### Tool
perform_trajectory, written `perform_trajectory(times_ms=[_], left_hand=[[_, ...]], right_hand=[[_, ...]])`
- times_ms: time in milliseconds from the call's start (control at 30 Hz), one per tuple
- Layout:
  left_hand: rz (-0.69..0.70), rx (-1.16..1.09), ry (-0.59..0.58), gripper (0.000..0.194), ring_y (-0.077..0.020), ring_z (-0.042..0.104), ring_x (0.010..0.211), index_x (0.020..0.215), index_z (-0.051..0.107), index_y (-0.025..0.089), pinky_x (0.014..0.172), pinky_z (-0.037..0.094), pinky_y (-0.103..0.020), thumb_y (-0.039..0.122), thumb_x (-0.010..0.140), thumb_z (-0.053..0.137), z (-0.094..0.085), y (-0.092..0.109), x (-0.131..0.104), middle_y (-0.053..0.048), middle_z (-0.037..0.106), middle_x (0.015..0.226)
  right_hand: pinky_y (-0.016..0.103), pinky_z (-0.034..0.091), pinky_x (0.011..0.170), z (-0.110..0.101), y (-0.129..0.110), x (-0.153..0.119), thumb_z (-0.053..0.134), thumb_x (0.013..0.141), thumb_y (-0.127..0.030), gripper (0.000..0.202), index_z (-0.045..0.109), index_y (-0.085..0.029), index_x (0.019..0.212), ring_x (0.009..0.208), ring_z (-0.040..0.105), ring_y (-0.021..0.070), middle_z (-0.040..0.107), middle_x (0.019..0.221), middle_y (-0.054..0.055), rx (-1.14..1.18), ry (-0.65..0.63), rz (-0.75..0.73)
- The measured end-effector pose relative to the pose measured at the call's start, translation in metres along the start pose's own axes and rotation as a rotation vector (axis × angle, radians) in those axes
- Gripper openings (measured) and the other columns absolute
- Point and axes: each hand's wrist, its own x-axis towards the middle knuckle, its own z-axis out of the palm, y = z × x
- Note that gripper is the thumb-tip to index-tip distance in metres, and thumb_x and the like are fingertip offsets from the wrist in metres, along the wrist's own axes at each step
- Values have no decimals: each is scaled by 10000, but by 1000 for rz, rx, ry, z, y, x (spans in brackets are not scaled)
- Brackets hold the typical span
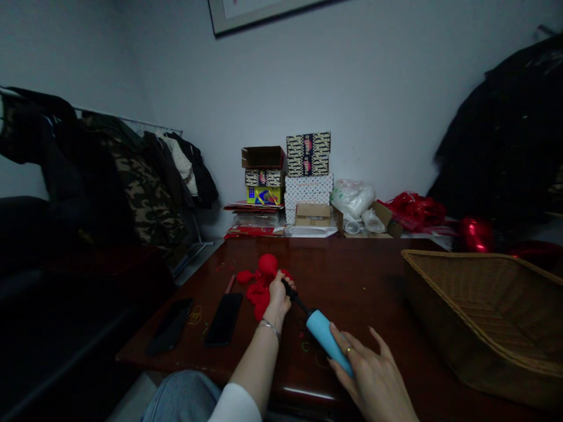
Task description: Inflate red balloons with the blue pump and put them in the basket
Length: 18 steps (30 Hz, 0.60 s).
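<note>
A balloon hand pump (328, 340) with a light blue barrel and a black shaft lies slanted across the middle of the head view. My left hand (279, 290) is closed round the black end of the pump, right beside a bunch of red balloons (259, 287). One rounded red balloon (268, 265) shows just behind my left fingers; whether it sits on the pump is hidden. At the near end of the blue barrel, my right hand (369, 369) holds it between thumb and fingers, with one finger lifted away.
Two dark phones (223, 319) (170, 326) and yellow rubber bands (194, 315) lie on the left of the brown table (352, 269). A wicker basket (457, 316) stands at the right. Stacked boxes (308, 196) and a plastic bag (353, 198) are by the wall.
</note>
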Motion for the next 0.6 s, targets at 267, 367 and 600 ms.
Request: perform_trajectory(times_ms=[267, 367, 600], left_hand=[[-52, -34, -10, 263, -61, 364, 366, 637, 394, 175, 370, 291, -162, 232, 890, 441, 4, 8, 3, 47, 382, 492], [-34, -37, -33, 249, -66, 372, 373, 644, 397, 176, 374, 303, -166, 219, 886, 438, 6, 7, 3, 43, 387, 496], [-7, 0, -39, 266, -72, 380, 382, 636, 404, 176, 376, 312, -174, 251, 883, 467, 6, 4, -3, 38, 392, 491]], right_hand=[[515, 239, 1020, -8, 3, -9, 479, 854, -292, 453, 458, -236, 1303, 881, 659, 210, 675, 1087, 57, 0, 39, -20], [516, 242, 1023, -12, -4, -1, 466, 854, -264, 429, 488, -234, 1281, 853, 663, 205, 677, 1077, 59, -4, 23, 18], [495, 225, 1033, -10, -17, 22, 456, 859, -234, 415, 505, -212, 1271, 825, 662, 192, 686, 1040, 73, 7, -28, 75]])
